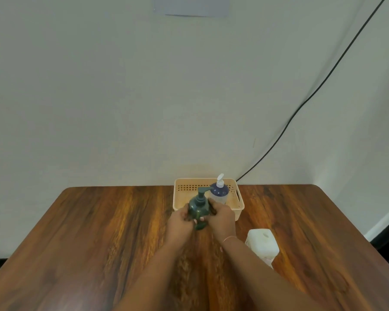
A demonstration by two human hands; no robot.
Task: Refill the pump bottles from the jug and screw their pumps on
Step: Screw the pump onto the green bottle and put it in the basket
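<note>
A dark green pump bottle (198,209) with its green pump on top stands in the middle of the wooden table (99,232), just in front of the basket. My left hand (180,223) grips its left side and my right hand (220,217) grips its right side, fingers curled round the body. A blue bottle with a white pump (219,190) stands upright inside the beige basket (238,208). The white jug (262,243) sits on the table to the right of my right forearm.
The basket stands against the wall at the table's far edge. A black cable (301,106) runs down the wall to the right of the basket. The table's right edge drops to a dark floor.
</note>
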